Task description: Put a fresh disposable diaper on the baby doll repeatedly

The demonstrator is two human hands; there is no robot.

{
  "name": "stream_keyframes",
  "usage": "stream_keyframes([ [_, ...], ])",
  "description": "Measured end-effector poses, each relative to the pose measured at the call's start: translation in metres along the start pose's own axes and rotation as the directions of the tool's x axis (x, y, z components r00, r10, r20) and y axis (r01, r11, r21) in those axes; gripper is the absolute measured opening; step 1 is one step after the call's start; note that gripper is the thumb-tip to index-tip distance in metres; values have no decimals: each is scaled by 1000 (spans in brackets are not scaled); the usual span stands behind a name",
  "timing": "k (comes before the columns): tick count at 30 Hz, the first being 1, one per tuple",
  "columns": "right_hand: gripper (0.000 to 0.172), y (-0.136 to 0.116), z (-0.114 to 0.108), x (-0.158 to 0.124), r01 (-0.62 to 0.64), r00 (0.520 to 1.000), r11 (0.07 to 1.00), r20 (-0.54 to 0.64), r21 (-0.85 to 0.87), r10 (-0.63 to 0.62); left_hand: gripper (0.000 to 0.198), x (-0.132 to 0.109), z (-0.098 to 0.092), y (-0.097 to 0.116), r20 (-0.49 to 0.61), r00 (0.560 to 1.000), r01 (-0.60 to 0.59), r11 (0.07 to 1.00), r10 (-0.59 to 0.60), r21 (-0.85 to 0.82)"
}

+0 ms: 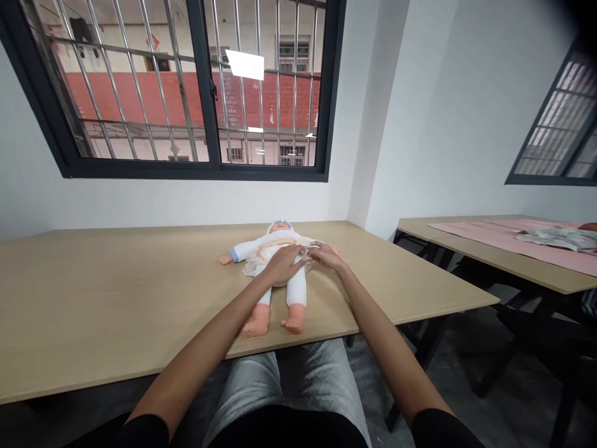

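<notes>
A baby doll [297, 294] lies on its back on the wooden table, its head toward the window and its bare feet near the front edge. It wears white clothing with a blue cuff and a patterned cap. My left hand [283, 264] rests over the doll's belly, its fingertips at a bit of pale, thin cloth. Beside it, my right hand [325, 256] has its fingers bent together at the same cloth, on the right side of the doll's waist. What exactly the fingertips pinch is too small to tell.
The wooden table [116, 292] meets the wall below a barred window [209, 167]. On the right, past a gap, a second table [527, 267] bears a pink cloth [494, 239] and a crumpled pale garment [559, 236].
</notes>
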State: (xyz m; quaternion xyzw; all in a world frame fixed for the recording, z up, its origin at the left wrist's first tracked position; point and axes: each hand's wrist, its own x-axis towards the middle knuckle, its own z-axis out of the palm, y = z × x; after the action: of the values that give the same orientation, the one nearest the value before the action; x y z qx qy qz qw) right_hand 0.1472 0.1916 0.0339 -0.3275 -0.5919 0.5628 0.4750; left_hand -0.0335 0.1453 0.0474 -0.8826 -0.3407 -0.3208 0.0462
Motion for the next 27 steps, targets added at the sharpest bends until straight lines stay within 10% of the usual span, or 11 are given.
stream_keyframes([
  [27, 10, 18, -13, 17, 24, 996, 978, -75, -208, -41, 25, -2, -1, 1, 34, 998, -58, 984, 53, 170],
])
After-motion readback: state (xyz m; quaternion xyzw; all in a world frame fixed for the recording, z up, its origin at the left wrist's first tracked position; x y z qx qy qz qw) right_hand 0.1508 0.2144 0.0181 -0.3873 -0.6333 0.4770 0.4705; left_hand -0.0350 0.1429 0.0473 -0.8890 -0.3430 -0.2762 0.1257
